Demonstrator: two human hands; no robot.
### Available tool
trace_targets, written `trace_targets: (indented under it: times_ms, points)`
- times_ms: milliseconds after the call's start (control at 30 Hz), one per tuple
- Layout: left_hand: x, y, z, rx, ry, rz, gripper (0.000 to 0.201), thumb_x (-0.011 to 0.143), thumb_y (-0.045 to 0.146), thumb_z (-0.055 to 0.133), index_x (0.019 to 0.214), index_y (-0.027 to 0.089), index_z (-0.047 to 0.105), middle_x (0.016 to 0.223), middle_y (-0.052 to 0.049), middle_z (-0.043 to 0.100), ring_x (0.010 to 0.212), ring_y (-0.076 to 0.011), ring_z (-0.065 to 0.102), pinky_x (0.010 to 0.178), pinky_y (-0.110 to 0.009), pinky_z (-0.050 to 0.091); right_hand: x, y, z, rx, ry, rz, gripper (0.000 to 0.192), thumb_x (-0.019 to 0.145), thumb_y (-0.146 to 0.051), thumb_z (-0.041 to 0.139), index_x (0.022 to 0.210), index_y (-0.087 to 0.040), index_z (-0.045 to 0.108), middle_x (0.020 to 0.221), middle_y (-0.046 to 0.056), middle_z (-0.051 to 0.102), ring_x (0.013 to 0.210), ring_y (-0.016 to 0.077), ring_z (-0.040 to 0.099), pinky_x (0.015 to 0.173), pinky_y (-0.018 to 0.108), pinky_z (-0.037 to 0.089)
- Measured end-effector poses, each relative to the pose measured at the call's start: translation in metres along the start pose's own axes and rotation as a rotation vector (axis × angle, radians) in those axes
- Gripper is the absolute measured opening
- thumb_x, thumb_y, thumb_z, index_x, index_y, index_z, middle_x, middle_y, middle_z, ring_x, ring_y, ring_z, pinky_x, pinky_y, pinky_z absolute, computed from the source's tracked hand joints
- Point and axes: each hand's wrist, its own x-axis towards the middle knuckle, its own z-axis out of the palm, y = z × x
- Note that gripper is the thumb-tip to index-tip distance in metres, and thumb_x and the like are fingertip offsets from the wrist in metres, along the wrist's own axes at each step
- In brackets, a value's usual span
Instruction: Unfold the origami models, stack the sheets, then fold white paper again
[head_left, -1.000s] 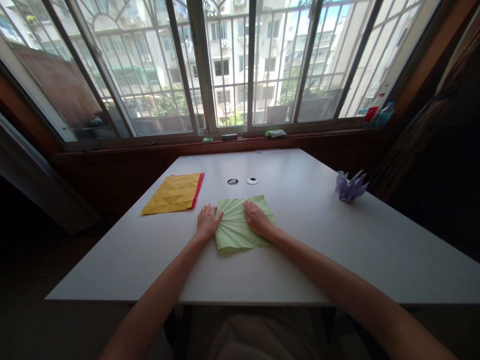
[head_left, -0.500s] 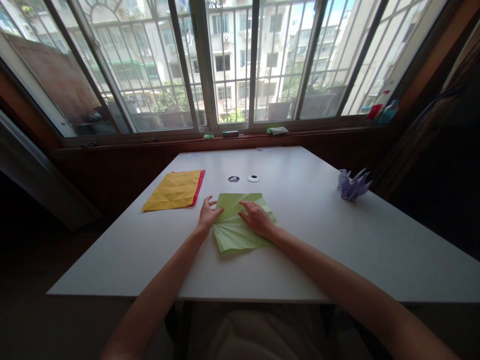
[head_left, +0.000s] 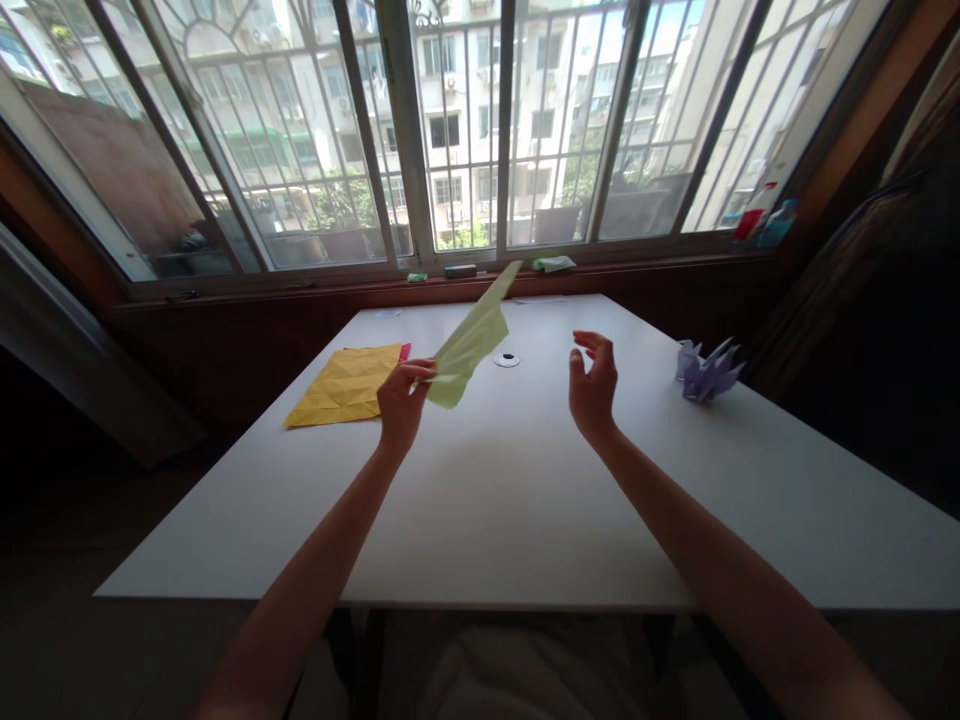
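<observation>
My left hand point(head_left: 405, 398) pinches the lower left edge of a creased light-green sheet of paper point(head_left: 474, 340), which is lifted off the table and tilted steeply. Apart from the paper, to its right, my right hand point(head_left: 592, 382) hovers above the table with curled, spread fingers and nothing in them. Beside my left hand lies a creased yellow sheet point(head_left: 341, 387), on top of a red sheet point(head_left: 406, 352) that shows only at its edge. Over to the right stand purple folded paper figures point(head_left: 707, 372).
The white table point(head_left: 525, 520) stands before a barred window. A round black-and-white piece point(head_left: 507, 360) lies near its middle. On the sill are a green-and-white packet point(head_left: 553, 264), a small box point(head_left: 460, 270) and bottles point(head_left: 777, 224) at the right.
The green paper has risen from the table, now in my left hand only. My right hand has let go of it and moved up and to the right.
</observation>
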Motion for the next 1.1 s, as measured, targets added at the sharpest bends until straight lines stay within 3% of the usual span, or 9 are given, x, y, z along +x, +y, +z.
trace_targets:
  times_ms: [133,300,367,467,600,700,867,967,1100]
  points:
    - [-0.021,-0.007,-0.002,0.134,-0.442,0.025,0.01,0.07,0.009,0.055,0.068,0.017,0.061,0.109,-0.007,0.063,0.111,-0.0201,0.052,0.098,-0.04,0.037,0.008,0.006,-0.007,0.046,0.064,0.03,0.021,0.077,-0.017,0.042,0.097,-0.019,0.049,0.099,0.006,0.059,0.091,0.0174,0.056,0.083,0.038,0.044]
    - [-0.036,-0.033,-0.02,0.263,-0.949,-0.132,0.033,0.057,-0.003,0.039,0.07,0.016,0.062,0.112,-0.007,0.062,0.119,-0.0214,0.046,0.099,-0.039,0.035,0.015,0.015,-0.015,0.098,0.104,0.07,0.024,0.073,-0.012,0.04,0.095,-0.019,0.049,0.096,0.005,0.06,0.086,0.016,0.058,0.079,0.036,0.045]
    - [-0.033,-0.034,-0.024,0.314,-0.968,-0.173,0.038,0.053,-0.003,0.033,0.07,0.016,0.062,0.111,-0.006,0.063,0.114,-0.02,0.05,0.097,-0.037,0.037,0.016,0.014,-0.014,0.139,0.043,0.096,0.024,0.073,-0.011,0.039,0.093,-0.019,0.049,0.092,0.004,0.06,0.08,0.0149,0.06,0.076,0.034,0.047]
    - [-0.022,-0.02,-0.017,0.409,-0.831,-0.177,0.042,0.051,-0.003,0.029,0.07,0.017,0.061,0.106,-0.004,0.065,0.107,-0.0169,0.055,0.096,-0.034,0.039,0.007,0.009,-0.005,0.141,-0.214,0.131,0.019,0.074,-0.012,0.039,0.089,-0.018,0.05,0.085,0.004,0.062,0.072,0.0145,0.061,0.07,0.032,0.048]
    - [-0.015,0.005,0.019,0.5,-0.703,-0.188,0.043,0.059,-0.002,0.031,0.084,0.016,0.062,0.108,-0.006,0.064,0.106,-0.0171,0.055,0.096,-0.033,0.039,-0.025,0.004,0.015,-0.134,-0.744,0.074,0.024,0.076,-0.013,0.041,0.097,-0.014,0.054,0.096,0.01,0.064,0.08,0.018,0.062,0.076,0.035,0.048]
    - [-0.032,0.005,0.056,0.56,-0.595,-0.219,0.048,0.066,0.002,0.033,0.108,0.011,0.055,0.115,-0.011,0.059,0.108,-0.0198,0.054,0.097,-0.035,0.039,-0.057,0.008,0.025,-0.376,-0.957,-0.08,0.036,0.078,-0.013,0.04,0.112,-0.007,0.051,0.115,0.018,0.057,0.108,0.0239,0.052,0.091,0.039,0.041]
    - [-0.075,-0.035,0.088,0.732,-0.729,-0.145,0.047,0.079,0.012,0.029,0.124,0.003,0.042,0.131,-0.018,0.045,0.124,-0.0211,0.038,0.107,-0.037,0.026,-0.088,0.022,0.026,-0.498,-1.046,-0.243,0.047,0.078,-0.011,0.035,0.123,-0.002,0.045,0.129,0.02,0.047,0.123,0.0254,0.04,0.103,0.042,0.031]
    - [-0.083,-0.051,0.079,0.881,-0.84,-0.039,0.047,0.085,0.022,0.028,0.127,0.002,0.038,0.135,-0.019,0.039,0.129,-0.0231,0.03,0.108,-0.04,0.022,-0.09,0.026,0.024,-0.577,-1.05,-0.297,0.047,0.081,-0.013,0.03,0.122,0.003,0.045,0.13,0.023,0.044,0.124,0.0271,0.038,0.104,0.041,0.03]
    - [-0.079,-0.052,0.061,1.019,-0.93,-0.028,0.051,0.088,0.029,0.025,0.129,0.0,0.034,0.139,-0.019,0.031,0.132,-0.024,0.023,0.109,-0.039,0.02,-0.09,0.027,0.022,-0.622,-1.019,-0.314,0.046,0.086,-0.021,0.027,0.121,0.001,0.047,0.13,0.022,0.045,0.124,0.0273,0.038,0.103,0.043,0.031]
